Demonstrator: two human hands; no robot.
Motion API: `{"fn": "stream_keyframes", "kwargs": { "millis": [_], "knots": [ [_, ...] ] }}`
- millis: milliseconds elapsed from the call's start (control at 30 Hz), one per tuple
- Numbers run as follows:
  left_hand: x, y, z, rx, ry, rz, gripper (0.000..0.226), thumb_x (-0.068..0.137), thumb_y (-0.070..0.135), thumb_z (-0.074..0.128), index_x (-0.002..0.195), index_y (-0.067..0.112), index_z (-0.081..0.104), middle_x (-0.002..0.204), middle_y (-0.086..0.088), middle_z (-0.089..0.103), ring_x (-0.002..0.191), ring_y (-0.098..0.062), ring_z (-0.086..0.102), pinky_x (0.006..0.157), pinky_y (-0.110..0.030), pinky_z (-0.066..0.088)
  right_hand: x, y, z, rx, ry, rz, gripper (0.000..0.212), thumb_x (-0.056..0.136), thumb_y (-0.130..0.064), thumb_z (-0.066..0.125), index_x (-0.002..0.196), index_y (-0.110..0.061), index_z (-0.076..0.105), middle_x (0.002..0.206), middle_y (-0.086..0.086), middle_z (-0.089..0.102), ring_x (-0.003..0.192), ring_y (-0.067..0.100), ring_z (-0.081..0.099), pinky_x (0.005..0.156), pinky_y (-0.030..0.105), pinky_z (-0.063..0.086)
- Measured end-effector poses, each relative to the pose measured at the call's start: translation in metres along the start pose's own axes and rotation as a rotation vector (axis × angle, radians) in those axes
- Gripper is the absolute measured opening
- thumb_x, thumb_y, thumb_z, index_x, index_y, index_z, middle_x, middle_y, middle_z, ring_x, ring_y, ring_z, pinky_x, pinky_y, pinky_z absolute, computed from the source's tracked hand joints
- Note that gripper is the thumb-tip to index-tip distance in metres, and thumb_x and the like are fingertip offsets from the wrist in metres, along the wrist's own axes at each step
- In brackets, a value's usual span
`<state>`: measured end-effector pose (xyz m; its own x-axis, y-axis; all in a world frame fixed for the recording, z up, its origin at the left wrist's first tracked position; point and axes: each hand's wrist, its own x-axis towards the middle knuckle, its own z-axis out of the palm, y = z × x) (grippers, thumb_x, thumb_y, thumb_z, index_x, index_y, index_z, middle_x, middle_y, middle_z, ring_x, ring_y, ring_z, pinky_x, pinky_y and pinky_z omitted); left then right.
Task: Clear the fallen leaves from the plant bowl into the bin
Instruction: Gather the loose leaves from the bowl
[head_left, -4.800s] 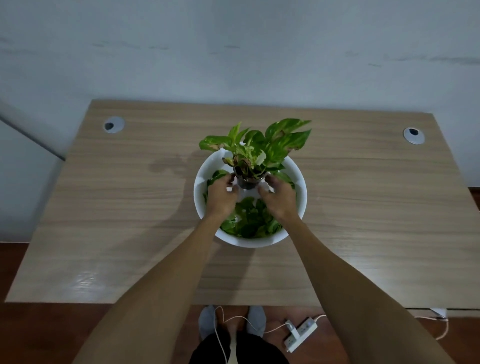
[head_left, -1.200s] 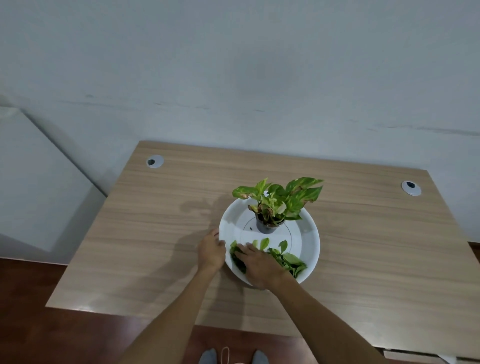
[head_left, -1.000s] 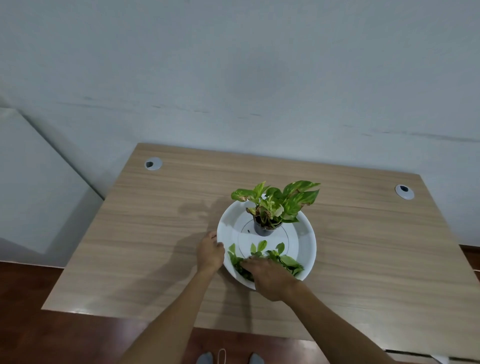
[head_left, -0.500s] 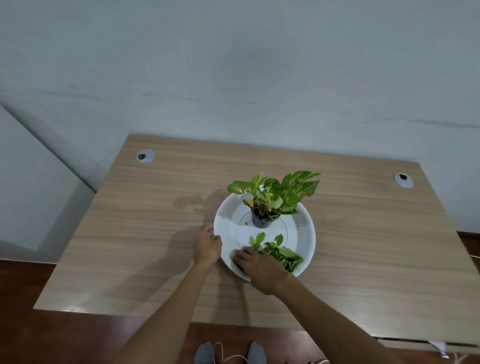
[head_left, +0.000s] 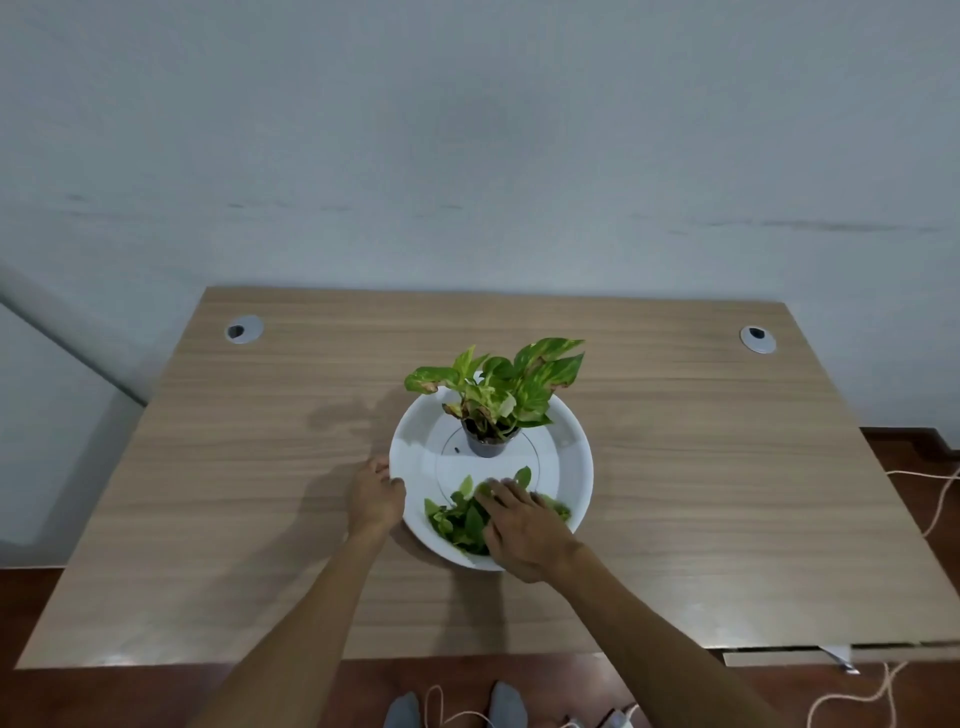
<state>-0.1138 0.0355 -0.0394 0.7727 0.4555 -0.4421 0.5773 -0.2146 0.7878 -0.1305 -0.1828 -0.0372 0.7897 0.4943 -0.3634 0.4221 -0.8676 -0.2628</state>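
right hand (head_left: 522, 525) is down in the near side of the plant bowl (head_left: 574, 467), palm over the heap of fallen leaves (head_left: 457, 519), its fingers (head_left: 498, 491) spread across the top of the pile. i can't tell whether they're pinching anything underneath; they look laid on and lightly bent, not clenched. left hand (head_left: 375, 496) sits at the bowl's left rim, fingers curled against the edge, steadying it on the surface (head_left: 234, 467).

the leaves are all bunched toward me, below the small potted plant (head_left: 493, 400), which stands upright at the bowl's far centre. no bin in view, so i can't say where the load goes.

my read: this is the gather. to do it well i'd rake the fingers inward and under the heap, closing against the palm so the whole clump lifts at once. keep the left hand firm on the rim, since the bowl could slide. stay low and clear of the pot; knocking it is the risk here. a few strays near the left of the pile may need a second pass.
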Motion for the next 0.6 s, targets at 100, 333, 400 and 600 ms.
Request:
{"fn": "stream_keyframes", "kwargs": {
  "millis": [100,333,400,600],
  "knots": [
    [-0.001,0.004,0.0,0.018,0.007,0.006,0.033,0.083,-0.003,0.05,0.113,0.004,0.062,0.116,-0.014,0.069,0.104,-0.029,0.065,0.091,-0.045,0.055,-0.012,0.003,0.003,0.059,0.024,-0.034,0.053,0.099,-0.037,0.029,0.15,-0.019,0.036,0.159,0.005,0.033,0.146,0.026,0.031,0.117,0.049,0.032],
    [-0.024,0.002,0.013,0.823,0.029,0.591,0.061,0.093,0.022,0.052,0.149,0.015,0.03,0.157,-0.013,0.029,0.146,-0.034,0.024,0.121,-0.049,0.015,0.002,0.041,-0.025,0.077,0.083,0.13,0.054,0.103,-0.033,0.033,0.155,-0.017,0.025,0.162,0.013,0.024,0.15,0.03,0.022,0.121,0.046,0.025],
    [-0.03,0.004,0.023,0.974,-0.133,0.752,0.063,0.098,0.031,0.044,0.155,0.018,0.02,0.164,-0.01,0.013,0.152,-0.032,0.007,0.123,-0.049,0.001,0.005,0.046,-0.027,0.029,0.044,0.13,0.057,0.104,-0.034,0.031,0.157,-0.017,0.018,0.165,0.012,0.017,0.152,0.03,0.017,0.121,0.049,0.024],
    [-0.043,-0.005,0.037,1.097,-0.331,0.677,0.054,0.101,0.038,0.028,0.149,0.015,0.03,0.147,-0.006,0.041,0.134,-0.023,0.037,0.11,-0.038,0.033,-0.003,0.031,-0.012,-0.054,-0.029,-0.01,0.052,0.105,-0.037,0.025,0.147,-0.009,0.036,0.158,0.012,0.03,0.147,0.028,0.028,0.116,0.044,0.035]
  ]
}}
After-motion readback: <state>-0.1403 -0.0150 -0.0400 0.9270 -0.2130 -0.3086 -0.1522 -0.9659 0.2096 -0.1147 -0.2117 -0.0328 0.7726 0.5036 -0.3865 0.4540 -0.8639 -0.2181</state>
